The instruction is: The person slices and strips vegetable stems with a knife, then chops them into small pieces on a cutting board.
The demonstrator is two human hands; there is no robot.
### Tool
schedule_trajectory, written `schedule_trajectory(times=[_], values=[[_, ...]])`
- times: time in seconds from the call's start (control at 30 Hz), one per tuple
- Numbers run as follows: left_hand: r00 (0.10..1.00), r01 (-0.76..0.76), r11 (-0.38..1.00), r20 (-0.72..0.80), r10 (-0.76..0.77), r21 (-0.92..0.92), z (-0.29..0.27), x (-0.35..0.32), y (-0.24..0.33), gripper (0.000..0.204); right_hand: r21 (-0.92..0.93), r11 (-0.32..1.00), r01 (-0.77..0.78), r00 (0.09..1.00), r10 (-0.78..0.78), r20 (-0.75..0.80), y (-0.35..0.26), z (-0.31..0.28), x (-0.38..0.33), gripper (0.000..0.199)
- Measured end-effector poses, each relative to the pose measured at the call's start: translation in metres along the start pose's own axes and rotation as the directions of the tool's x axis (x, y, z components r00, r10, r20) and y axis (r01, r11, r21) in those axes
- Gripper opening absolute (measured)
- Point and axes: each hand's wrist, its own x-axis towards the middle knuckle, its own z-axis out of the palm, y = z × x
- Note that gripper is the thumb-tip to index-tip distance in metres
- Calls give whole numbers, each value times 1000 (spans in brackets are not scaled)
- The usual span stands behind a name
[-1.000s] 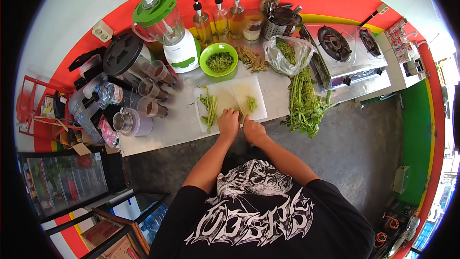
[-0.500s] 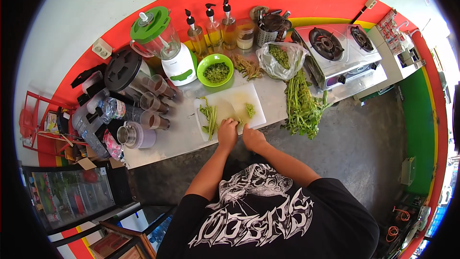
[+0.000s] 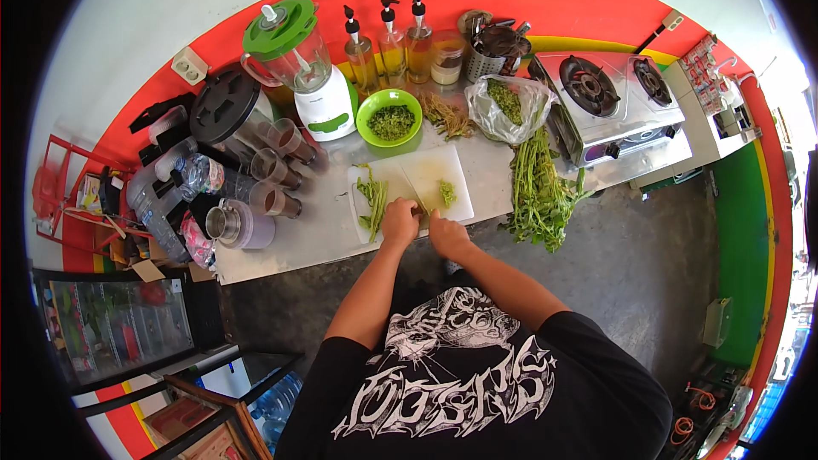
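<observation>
My right hand (image 3: 447, 234) is closed round the handle of a knife, whose thin blade (image 3: 414, 191) slants up and left over the white cutting board (image 3: 383, 169). Beside it, my left hand (image 3: 400, 221) has its fingers curled down on the board, pressing green stalks that mostly hide beneath them. Cut green pieces (image 3: 446, 193) lie in a small heap right of the blade. Left of my left hand rests a loose bunch of green stems (image 3: 372, 203). Behind the board stands a green bowl (image 3: 391, 143) of chopped greens.
Leafy stalks (image 3: 542, 192) hang over the metal table's front edge, below a plastic bag (image 3: 511, 109) of greens. A gas stove (image 3: 609, 106) stands right. A blender (image 3: 319, 102), pump bottles (image 3: 390, 51) and trimmed roots (image 3: 447, 115) line the back; tinted cups (image 3: 274, 199) stand left.
The whole view has shifted slightly with my head. Both hands stay close together at the board's front edge, and the blade shows at a slightly different slant.
</observation>
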Motion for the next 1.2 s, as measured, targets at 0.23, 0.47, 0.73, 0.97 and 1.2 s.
schedule_trajectory(times=[0.23, 0.47, 0.73, 0.97, 1.2], values=[[1000, -4, 1000, 26, 3, 23, 1, 0, 4, 8, -32, 999, -12, 997, 14, 70, -3, 5, 7, 31], [985, -162, 986, -63, 164, 29, 5, -20, 1, 9, -43, 999, 17, 983, -9, 186, -6, -9, 14, 36], [975, -185, 975, -151, 166, -122, 7, -21, -6, 9, -40, 999, 29, 985, -22, 169, -10, -10, 20, 37], [989, -118, 986, -98, 106, -117, 3, -14, -6, 8, -16, 1000, 0, 965, 4, 264, -18, -14, 15, 55], [984, -140, 985, -121, 128, -102, 8, -21, -7, 10, -8, 1000, -30, 957, 32, 290, -20, -14, 7, 53]])
